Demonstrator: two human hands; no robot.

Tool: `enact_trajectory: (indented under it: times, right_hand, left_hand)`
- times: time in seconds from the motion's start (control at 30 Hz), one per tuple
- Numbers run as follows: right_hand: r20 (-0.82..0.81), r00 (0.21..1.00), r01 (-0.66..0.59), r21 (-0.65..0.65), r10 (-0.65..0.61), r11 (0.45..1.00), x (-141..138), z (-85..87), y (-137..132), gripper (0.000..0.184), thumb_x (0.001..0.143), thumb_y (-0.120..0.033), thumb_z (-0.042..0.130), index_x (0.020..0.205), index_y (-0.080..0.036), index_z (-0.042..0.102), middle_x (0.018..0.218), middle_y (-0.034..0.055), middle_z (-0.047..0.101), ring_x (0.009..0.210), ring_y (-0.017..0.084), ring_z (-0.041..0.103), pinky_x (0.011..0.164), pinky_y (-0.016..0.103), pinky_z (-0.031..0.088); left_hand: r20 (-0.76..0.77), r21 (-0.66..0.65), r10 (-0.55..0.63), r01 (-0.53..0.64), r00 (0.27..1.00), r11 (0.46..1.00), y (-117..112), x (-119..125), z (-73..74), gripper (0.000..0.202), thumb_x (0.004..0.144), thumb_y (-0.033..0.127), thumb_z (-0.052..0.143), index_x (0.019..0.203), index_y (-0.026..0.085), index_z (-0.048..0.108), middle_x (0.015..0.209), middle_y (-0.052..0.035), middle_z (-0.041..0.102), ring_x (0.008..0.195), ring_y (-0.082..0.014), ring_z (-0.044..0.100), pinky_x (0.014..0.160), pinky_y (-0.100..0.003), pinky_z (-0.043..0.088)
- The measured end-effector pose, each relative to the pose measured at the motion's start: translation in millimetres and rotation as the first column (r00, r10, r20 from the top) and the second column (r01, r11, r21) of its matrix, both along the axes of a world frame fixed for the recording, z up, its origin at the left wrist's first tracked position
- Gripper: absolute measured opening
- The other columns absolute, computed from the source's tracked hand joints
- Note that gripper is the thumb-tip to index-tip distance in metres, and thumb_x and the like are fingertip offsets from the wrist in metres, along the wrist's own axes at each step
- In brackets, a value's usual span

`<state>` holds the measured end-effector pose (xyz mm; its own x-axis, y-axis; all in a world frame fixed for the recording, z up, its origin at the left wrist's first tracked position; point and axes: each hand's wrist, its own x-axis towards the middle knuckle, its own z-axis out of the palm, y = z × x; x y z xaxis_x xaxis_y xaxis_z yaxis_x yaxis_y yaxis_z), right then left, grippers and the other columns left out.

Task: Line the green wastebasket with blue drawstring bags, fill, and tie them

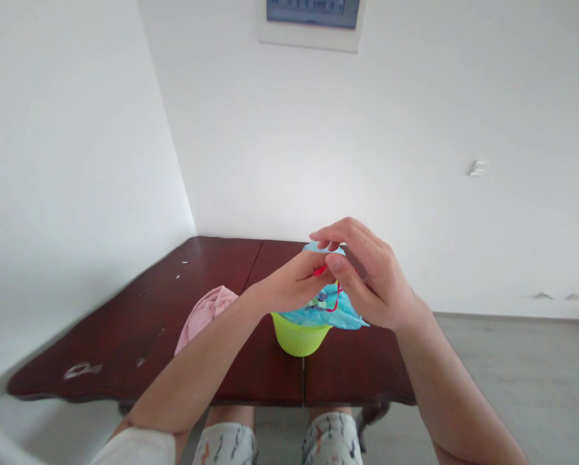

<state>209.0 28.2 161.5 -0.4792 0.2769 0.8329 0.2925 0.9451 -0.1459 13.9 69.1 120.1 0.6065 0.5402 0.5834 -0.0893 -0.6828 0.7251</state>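
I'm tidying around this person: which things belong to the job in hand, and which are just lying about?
Apparently in use:
thin red strand by the left hand and right hand
crinkled light-blue plastic bag
lime-yellow ribbed tub under the bag

Lying about:
crumpled pink cloth on the dark-red wooden table

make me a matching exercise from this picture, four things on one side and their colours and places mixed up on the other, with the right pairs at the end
Things:
1. bin
2. plastic bag
3. string
4. cloth

Colours and places:
A. pink, lying left of the bin
B. red, thin, above the bag
C. yellow-green, standing on the table
D. light blue, over the bin's rim

Pairs: 1-C, 2-D, 3-B, 4-A
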Motion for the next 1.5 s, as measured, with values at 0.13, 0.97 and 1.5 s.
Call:
enact_trajectory:
  times: [0.13,0.97,1.5]
  right_hand:
    - [-0.155,0.973,0.152,-0.122,-0.17,0.981,6,-31.5,12,0.026,0.123,-0.034,0.061,0.145,-0.027,0.072,0.119,0.0093,0.078,0.104,0.026,0.073,0.098,0.044,0.058]
    - [-0.172,0.95,0.249,-0.092,-0.262,0.964,-18,-93.0,5,0.007,0.114,-0.034,0.077,0.112,-0.027,0.076,0.1,0.007,0.075,0.094,0.027,0.07,0.086,0.044,0.055]
    - [-0.606,0.795,-0.461,-0.632,-0.028,0.623,-39,-97.8,28,0.049,0.091,-0.072,0.099,0.092,-0.027,0.081,0.083,0.0024,0.08,0.072,0.022,0.074,0.066,0.036,0.067]
  left_hand:
    - [0.07,-0.292,-0.095,0.111,0.993,0.95,7,-5,-4.8,0.061,0.114,0.075,0.069,0.086,0.023,0.056,0.07,0.0063,0.042,0.058,-0.0104,0.037,0.054,-0.025,0.035]
    - [0.218,-0.233,0.178,-0.126,0.96,0.964,0,-36,-9.4,0.043,0.124,0.062,0.055,0.109,0.023,0.067,0.07,0.0013,0.068,0.057,-0.0157,0.064,0.057,-0.024,0.052]
    - [-0.047,0.722,0.123,-0.051,0.991,0.69,-6,-38,-10.7,0.033,0.122,0.024,0.052,0.142,0.03,0.078,0.15,-0.011,0.086,0.166,-0.03,0.066,0.153,-0.066,0.028]
